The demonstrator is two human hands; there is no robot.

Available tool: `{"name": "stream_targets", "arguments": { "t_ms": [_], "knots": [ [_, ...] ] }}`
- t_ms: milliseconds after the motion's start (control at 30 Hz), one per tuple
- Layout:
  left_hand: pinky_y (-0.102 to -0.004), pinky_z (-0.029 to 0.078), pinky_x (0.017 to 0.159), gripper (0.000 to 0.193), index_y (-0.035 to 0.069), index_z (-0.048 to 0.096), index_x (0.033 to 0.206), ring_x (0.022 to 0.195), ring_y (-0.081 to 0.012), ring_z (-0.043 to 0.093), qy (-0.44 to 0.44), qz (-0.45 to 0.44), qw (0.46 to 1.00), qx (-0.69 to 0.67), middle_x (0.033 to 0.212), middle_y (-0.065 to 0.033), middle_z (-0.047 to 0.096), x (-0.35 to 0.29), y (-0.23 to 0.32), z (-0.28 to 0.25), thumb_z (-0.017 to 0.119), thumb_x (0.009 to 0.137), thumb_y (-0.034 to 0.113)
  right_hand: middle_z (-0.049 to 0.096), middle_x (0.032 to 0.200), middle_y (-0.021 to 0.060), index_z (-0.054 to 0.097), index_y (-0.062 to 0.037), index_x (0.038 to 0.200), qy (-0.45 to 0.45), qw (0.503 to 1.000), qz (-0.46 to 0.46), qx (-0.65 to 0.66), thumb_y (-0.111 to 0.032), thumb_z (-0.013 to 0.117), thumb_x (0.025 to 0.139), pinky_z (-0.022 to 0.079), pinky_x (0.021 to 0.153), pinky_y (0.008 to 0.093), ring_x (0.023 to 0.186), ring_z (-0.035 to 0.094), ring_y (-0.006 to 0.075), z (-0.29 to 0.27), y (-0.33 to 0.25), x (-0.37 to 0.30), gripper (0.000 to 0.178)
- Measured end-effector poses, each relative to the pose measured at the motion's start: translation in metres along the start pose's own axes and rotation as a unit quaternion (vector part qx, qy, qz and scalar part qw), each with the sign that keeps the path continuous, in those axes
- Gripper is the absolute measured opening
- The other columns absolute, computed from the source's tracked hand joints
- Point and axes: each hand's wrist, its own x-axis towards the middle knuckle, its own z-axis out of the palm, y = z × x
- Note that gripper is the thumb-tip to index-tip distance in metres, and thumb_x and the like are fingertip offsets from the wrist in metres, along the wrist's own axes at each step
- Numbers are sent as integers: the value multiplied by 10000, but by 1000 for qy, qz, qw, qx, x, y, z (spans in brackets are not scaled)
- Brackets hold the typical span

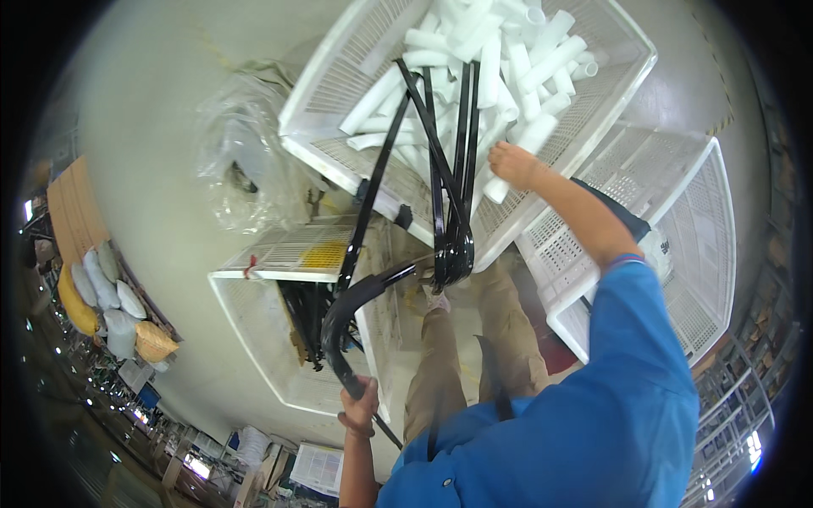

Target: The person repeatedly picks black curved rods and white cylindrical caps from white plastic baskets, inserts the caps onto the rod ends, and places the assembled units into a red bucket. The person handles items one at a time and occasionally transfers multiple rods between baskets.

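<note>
My left hand [360,400] is closed around the lower end of a curved black tube [337,326]. That tube bends up and right, and its tip is thinner and glossier. My right hand [513,166] reaches into a large white crate [339,175], its fingers curled around a white tube [535,135] at the near edge of the pile. Many white tubes [474,38] fill the crate. Several long, glossy black bars [463,169] lean across its near side, with their bent ends [453,261] bunched above my feet.
A smaller white crate [246,330] at the left holds black parts [309,326]. White crates [690,245] also stand at the right, beside my arm. A clear plastic bag [246,169] lies on the floor. Sacks [118,313] lie at the far left.
</note>
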Motion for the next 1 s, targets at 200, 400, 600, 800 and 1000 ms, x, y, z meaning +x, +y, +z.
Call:
{"name": "stream_targets", "arguments": {
  "t_ms": [200, 400, 600, 800, 1000],
  "knots": [
    [-237, 294, 373, 148, 74, 541, 822, 397, -70, 379, -84, 78, 992, -46, 546, 23, 444, -30, 63, -12, 622, 940, 112, 625, 876, 124, 567, -88, 1105, 326, 910, 96, 237, -147, 669, 676, 497, 780, 475, 840, 629, 340, -149, -51, -159, 445],
    [-224, 303, 384, 152, 99, 530, 837, 419, -57, 382, -197, 147, 965, -93, 563, 41, 439, -65, 81, -33, 629, 949, 129, 592, 1012, 122, 565, -94, 1221, 386, 860, 163, 291, -132, 692, 652, 456, 893, 440, 992, 568, 340, -213, -153, -226, 584],
    [-210, 302, 370, 179, 86, 547, 840, 412, -47, 398, -216, 188, 956, -66, 566, 38, 468, -95, 49, -67, 695, 917, 151, 579, 1000, 122, 555, -110, 1263, 470, 827, 180, 250, -120, 713, 647, 453, 879, 430, 974, 564, 340, -257, -252, -275, 636],
    [-214, 323, 372, 235, 89, 585, 812, 418, -46, 434, -221, 228, 945, 82, 556, 49, 503, -139, -10, -64, 759, 877, 232, 626, 1106, 149, 554, -92, 1284, 485, 802, 117, 329, -160, 748, 691, 494, 863, 407, 984, 601, 353, -312, -369, -294, 628],
    [-256, 407, 477, 306, 61, 648, 706, 516, -58, 510, -291, 272, 904, 157, 571, 23, 562, -195, -32, -69, 757, 874, 292, 688, 943, 173, 628, -12, 1073, 189, 872, 32, 449, -326, 799, 687, 515, 781, 403, 863, 670, 305, -361, -400, -350, 526]
  ]
}}
